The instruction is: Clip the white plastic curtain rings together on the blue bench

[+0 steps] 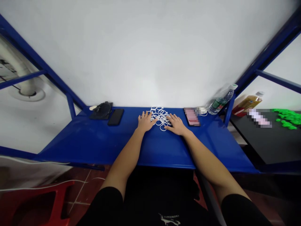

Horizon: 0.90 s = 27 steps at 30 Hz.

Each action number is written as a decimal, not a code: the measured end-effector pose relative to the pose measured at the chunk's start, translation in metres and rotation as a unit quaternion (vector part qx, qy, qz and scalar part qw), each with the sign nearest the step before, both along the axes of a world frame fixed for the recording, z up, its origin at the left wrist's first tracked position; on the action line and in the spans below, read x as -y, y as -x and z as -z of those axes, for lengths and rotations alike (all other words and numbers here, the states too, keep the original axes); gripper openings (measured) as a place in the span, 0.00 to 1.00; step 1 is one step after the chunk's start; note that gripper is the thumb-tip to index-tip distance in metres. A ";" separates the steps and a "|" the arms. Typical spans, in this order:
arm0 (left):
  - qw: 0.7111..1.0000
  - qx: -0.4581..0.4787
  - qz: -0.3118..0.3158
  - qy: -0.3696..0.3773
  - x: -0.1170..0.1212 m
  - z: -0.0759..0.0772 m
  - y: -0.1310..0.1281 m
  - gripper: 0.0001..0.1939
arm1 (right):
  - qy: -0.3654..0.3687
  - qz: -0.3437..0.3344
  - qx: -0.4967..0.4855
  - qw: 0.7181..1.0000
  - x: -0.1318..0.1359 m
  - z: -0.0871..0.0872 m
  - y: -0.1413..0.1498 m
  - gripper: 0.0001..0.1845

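Note:
A loose pile of thin white rings (159, 116) lies on the blue desk (94, 141), close to the wall. At the pile's left edge my left hand (145, 121) rests palm down, fingers spread and thumb touching the rings. My right hand (176, 124) lies flat on the opposite side, its fingertips over the right edge of the pile and its thumb by a ring at the front. Neither hand grips a ring. Both palms are hidden from view.
A dark phone (116, 117) and a black crumpled item (102, 110) lie on the left. To the right are a phone with a lit pink screen (192, 117), a white cable (203, 110) and a leaning water bottle (222, 100). Blue posts flank the desk.

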<state>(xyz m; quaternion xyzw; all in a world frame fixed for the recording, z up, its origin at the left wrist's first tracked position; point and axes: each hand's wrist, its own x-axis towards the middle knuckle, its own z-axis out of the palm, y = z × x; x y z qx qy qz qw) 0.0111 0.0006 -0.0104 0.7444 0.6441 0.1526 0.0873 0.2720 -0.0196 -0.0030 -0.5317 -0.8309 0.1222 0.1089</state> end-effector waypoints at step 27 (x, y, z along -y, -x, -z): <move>0.989 0.043 0.112 -0.082 0.013 0.000 -0.015 0.49 | -0.149 0.036 -0.131 0.980 -0.001 -0.015 0.001 0.15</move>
